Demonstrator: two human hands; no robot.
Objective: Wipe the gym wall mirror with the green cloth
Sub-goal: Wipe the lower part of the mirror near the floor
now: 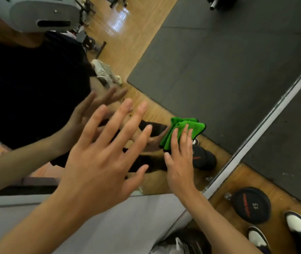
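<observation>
The person's right hand (180,167) is pressing a folded bright-green microfibre cloth (184,128) w/ black edging flat against the large gym wall mirror (219,70), low on the glass and near the pale metal edge strip (256,136). Its fingers (174,142) are lying straight & close together over the cloth's lower half, w/ the thumb sticking out sideways off the fabric; nothing is being curled round or pinched. The cloth's upper folds are showing past the fingertips, and their reflection is sitting right behind them. The left hand (105,158) is hovering in front of the glass approx. mid-frame, w/ its fingers (126,118) spread wide and straight, holding nothing; can't tell whether the tips are touching the mirror. The glass is reflecting both hands, a black top, a light-grey headset (10,13), wood flooring & a dark rubber floor mat. Below the mirror a plain grey wall (109,226) is running across the bottom. On the real side, a black round dumbbell marked 15 (250,205) is lying on the wooden floor (274,187) just beside the strip, w/ its reflection showing next to the right hand. Two white-and-dark shoes (300,230) are standing near the dumbbell at btm right.
</observation>
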